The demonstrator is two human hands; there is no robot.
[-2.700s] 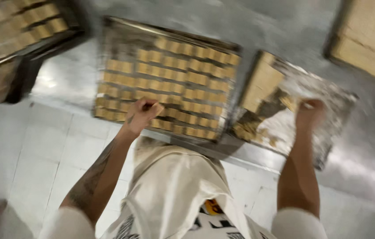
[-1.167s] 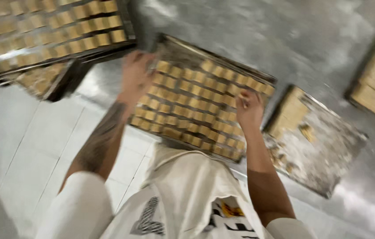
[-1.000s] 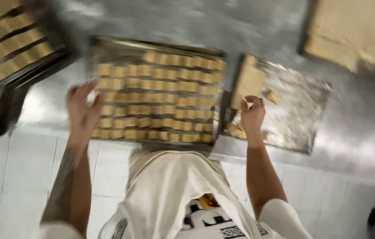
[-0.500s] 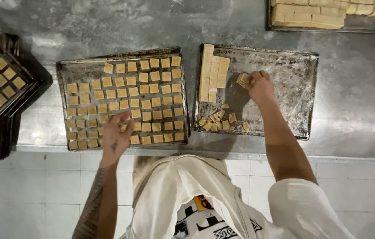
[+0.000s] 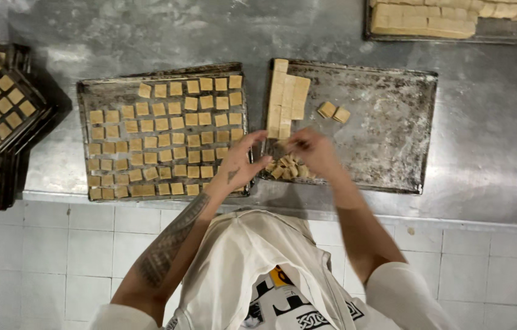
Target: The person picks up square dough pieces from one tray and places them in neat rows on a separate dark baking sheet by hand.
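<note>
Both hands now meet over the loose dough squares (image 5: 287, 168): right hand (image 5: 310, 150) has come back from the far pieces, fingers pinched, contents unclear; left hand (image 5: 241, 165) has left the filled tray (image 5: 118, 91), fingers spread, empty.

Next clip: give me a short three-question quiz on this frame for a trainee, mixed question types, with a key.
1. True or false: the left tray holds rows of small dough squares.
2. Multiple choice: where is the right hand?
A. Over the near left part of the right tray, by the heap of dough pieces
B. On the stack of trays at the far left
C. On the tiled counter front
3. Fill in: two loose dough pieces lie on the ____ tray, right of the uncut dough strips.

Key: 1 true; 2 A; 3 right. The left hand is at the gap between the two trays.
</note>
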